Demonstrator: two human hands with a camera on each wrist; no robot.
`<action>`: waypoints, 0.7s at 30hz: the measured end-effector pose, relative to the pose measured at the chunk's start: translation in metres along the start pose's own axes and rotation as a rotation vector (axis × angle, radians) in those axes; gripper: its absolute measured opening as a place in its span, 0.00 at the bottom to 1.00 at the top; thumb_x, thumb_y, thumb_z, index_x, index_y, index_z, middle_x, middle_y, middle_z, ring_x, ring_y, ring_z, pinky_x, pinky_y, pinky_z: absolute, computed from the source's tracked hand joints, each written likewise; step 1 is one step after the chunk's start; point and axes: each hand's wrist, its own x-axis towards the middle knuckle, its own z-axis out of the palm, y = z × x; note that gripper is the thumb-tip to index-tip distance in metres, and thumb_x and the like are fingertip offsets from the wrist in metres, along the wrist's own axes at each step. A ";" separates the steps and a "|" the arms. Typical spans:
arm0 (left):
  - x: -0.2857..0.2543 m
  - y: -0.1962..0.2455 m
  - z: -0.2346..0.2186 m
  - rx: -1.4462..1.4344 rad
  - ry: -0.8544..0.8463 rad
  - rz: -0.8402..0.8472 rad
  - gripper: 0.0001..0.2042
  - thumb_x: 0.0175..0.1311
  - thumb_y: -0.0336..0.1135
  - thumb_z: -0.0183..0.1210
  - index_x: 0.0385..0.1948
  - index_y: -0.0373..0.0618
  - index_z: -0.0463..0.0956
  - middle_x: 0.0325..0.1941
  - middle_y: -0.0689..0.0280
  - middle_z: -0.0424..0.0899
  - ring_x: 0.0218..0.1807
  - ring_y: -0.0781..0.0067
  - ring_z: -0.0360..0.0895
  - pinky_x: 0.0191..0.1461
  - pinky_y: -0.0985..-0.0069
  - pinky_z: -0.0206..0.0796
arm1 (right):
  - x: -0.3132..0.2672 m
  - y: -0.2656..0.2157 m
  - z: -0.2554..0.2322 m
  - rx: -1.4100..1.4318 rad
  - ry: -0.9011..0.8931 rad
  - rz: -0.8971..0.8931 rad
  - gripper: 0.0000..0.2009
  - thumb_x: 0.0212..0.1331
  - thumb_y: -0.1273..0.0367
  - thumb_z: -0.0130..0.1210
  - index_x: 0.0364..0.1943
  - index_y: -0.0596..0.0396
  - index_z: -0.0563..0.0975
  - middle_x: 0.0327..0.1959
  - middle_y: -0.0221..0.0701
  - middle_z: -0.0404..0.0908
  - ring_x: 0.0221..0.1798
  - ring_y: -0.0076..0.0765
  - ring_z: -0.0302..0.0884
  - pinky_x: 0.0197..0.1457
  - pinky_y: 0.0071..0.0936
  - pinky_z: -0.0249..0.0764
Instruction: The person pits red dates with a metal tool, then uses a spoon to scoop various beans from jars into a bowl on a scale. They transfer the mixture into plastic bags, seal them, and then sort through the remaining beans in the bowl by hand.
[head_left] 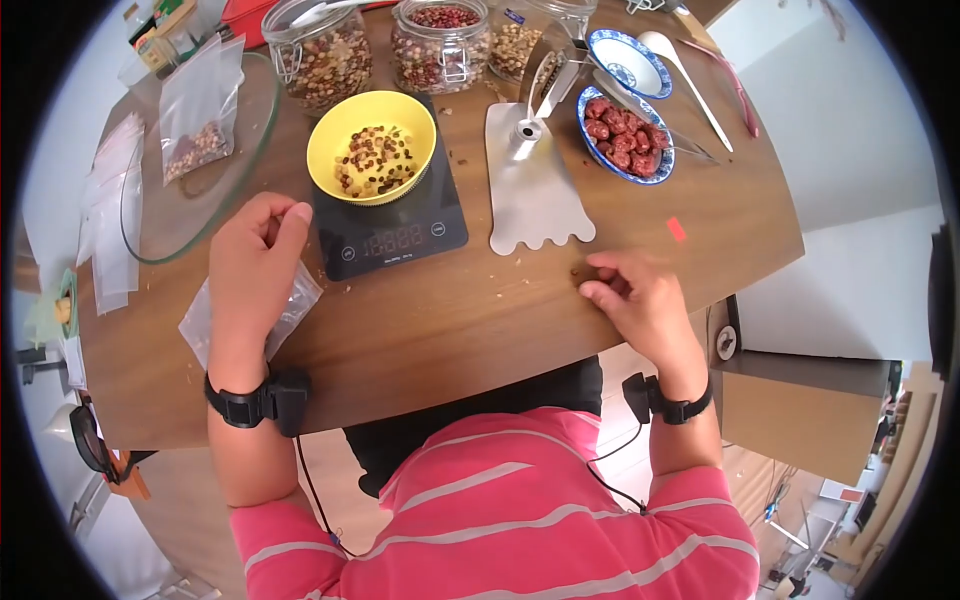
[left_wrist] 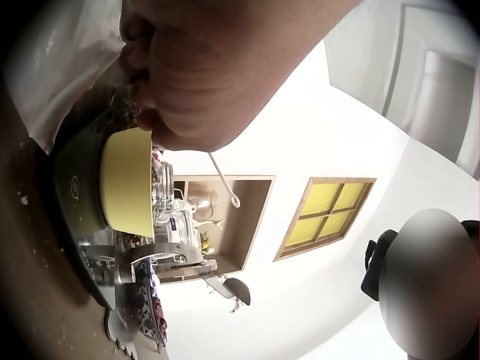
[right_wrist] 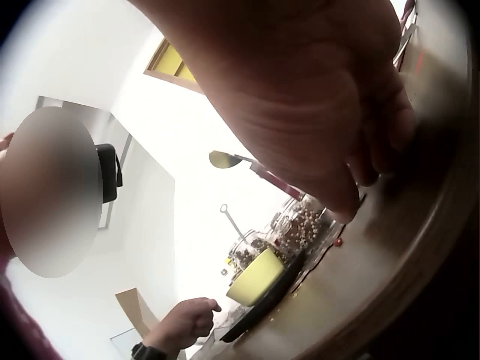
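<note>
My left hand is beside the left edge of a black kitchen scale, its fingers loosely curled and nothing seen in them. On the scale stands a yellow bowl with mixed beans at its bottom. A clear plastic bag lies partly hidden under my left hand and wrist. My right hand is low over the front right of the table, thumb and forefinger parted. A small brown bit lies just off its fingertips. Between the hands and farther back is a metal stand with a scalloped base.
A blue-patterned bowl of red dates stands back right, near an empty patterned bowl and a white spoon. Bean jars line the back. On the left are a glass tray and a bag of beans.
</note>
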 end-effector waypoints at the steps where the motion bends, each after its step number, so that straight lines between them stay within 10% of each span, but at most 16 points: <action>1: 0.000 0.000 0.001 0.000 0.000 0.007 0.11 0.69 0.37 0.63 0.35 0.37 0.82 0.19 0.71 0.73 0.24 0.82 0.67 0.31 0.77 0.61 | 0.003 0.000 0.001 0.001 0.007 0.000 0.12 0.57 0.71 0.70 0.45 0.57 0.85 0.36 0.38 0.85 0.35 0.40 0.84 0.41 0.33 0.80; 13: -0.003 0.009 -0.006 -0.033 0.004 -0.012 0.09 0.69 0.36 0.63 0.35 0.38 0.82 0.18 0.71 0.73 0.24 0.83 0.66 0.30 0.77 0.60 | 0.031 -0.013 -0.003 -0.381 -0.159 -0.271 0.03 0.60 0.71 0.62 0.34 0.54 0.84 0.31 0.40 0.83 0.37 0.53 0.82 0.43 0.46 0.79; 21: -0.003 0.003 -0.005 -0.063 0.047 0.056 0.09 0.69 0.36 0.63 0.34 0.39 0.82 0.18 0.71 0.72 0.23 0.83 0.64 0.29 0.77 0.58 | 0.052 0.003 -0.021 -0.473 0.115 -0.155 0.04 0.60 0.72 0.61 0.37 0.53 0.84 0.33 0.44 0.86 0.38 0.54 0.85 0.38 0.45 0.81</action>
